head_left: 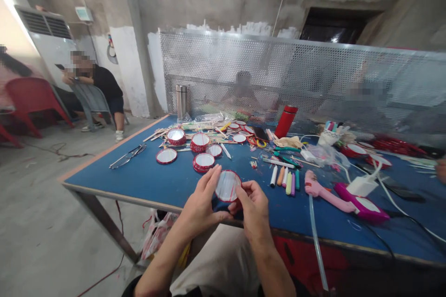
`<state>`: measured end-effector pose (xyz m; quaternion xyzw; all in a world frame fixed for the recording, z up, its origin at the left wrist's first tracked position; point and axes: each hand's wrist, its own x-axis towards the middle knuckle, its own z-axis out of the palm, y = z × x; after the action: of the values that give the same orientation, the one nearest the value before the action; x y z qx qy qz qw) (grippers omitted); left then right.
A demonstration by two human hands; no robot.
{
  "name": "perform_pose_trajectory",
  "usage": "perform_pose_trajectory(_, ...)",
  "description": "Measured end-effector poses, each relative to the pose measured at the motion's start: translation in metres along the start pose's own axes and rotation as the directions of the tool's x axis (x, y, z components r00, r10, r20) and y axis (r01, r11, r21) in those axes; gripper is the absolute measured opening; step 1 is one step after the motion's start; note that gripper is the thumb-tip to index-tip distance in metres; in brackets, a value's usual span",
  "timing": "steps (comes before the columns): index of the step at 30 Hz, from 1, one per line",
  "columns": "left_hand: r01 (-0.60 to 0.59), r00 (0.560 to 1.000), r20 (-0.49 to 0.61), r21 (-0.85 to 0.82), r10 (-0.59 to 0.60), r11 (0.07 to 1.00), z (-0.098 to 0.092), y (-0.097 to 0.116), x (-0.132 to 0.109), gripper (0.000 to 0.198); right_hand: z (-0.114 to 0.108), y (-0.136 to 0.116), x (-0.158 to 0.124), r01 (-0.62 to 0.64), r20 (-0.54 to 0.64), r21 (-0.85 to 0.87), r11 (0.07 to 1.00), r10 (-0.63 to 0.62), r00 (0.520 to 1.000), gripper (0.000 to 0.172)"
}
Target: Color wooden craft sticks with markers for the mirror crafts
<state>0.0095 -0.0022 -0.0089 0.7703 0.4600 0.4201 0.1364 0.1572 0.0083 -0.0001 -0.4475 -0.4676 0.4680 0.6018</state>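
At the table's front edge I hold a small round disc (pixel 227 186), which looks like a mirror with a pale, shiny face and a red rim. My left hand (pixel 204 199) is closed round its left side, fingertips at the upper rim and thumb below. On the right, my right hand (pixel 253 202) grips the rim with the thumb at its face; the other fingers are partly hidden behind it. Just beyond my hands is a similar red-rimmed stack (pixel 204 162). Another stack (pixel 200 142) and a single disc (pixel 166 156) lie farther off on the blue table (pixel 132 178).
Several markers (pixel 288 180), a pink glue gun (pixel 325 192) and a magenta device (pixel 365 206) with cables lie to the right. A red bottle (pixel 285 121) and steel flask (pixel 181 102) stand by the perforated metal screen (pixel 216 65). A person (pixel 104 81) sits at far left.
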Motion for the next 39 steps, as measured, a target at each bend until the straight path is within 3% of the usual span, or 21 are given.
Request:
perform_pose_trajectory(6, 0.021, 0.996, 0.083, 0.044, -0.025, 0.999, -0.0039, 0.0023, -0.0009, 0.103, -0.0005, -0.0021, -0.0019, -0.013, -0.011, 0.036, 0.999, 0.013, 1.000, 0.026)
perform_pose_trajectory(13, 0.024, 0.999, 0.020, 0.047, -0.025, 0.999, -0.0061, 0.0064, -0.0014, 0.081, 0.0011, -0.0026, -0.0029, 0.017, -0.036, 0.037, 0.999, -0.015, 0.999, 0.025)
perform_pose_trajectory(39, 0.042, 0.998, -0.054, 0.044, -0.039, 0.998, -0.0044, 0.0054, -0.0025, 0.074, -0.0021, 0.0027, -0.0046, 0.011, -0.006, -0.022, 1.000, -0.012, 1.000, 0.027)
